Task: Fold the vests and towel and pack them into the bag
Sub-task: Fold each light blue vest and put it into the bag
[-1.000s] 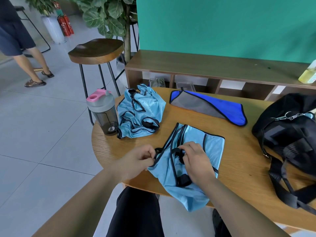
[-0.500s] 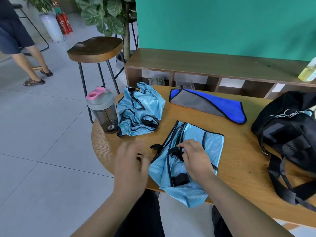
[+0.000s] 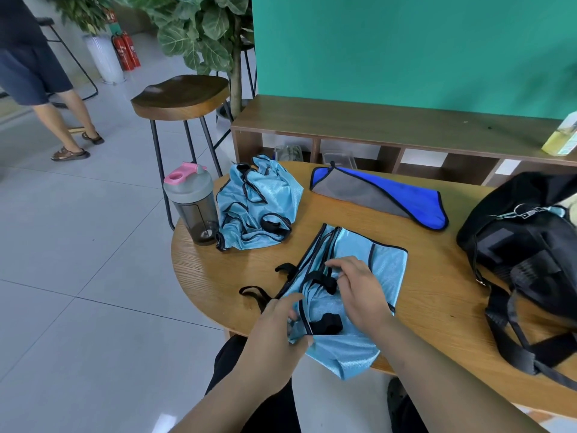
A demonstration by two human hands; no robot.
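- Round wooden table [image 3: 437,285] in front of a green wall [image 3: 406,48] carries everything for the job: two vests, one towel and one bag.
- Near vest [image 3: 387,260]: light blue with black trim, lying partly folded at the table's front edge, its lower end hanging over the rim and black straps trailing out to the left.
- Left hand [image 3: 278,326] grips this vest's black-trimmed edge near the table rim, fingers curled round the cloth.
- Right hand [image 3: 359,289] rests on top of the same vest, fingertips curled and pinching the gathered folds beside a black strap.
- Second vest [image 3: 259,201]: same colour, crumpled in a heap at the far left of the table.
- Towel [image 3: 374,192]: blue outside, grey inside, folded over, at the far middle.
- Bag [image 3: 524,245]: black, at the right side, its strap trailing towards the front edge.
- One shaker bottle [image 3: 192,204] with a pink lid stands touching the crumpled vest.
- Beyond the table: one wooden stool [image 3: 179,95], a low shelf [image 3: 390,126], a leafy plant [image 3: 203,26], two fire extinguishers [image 3: 126,51] and one standing person [image 3: 37,73].
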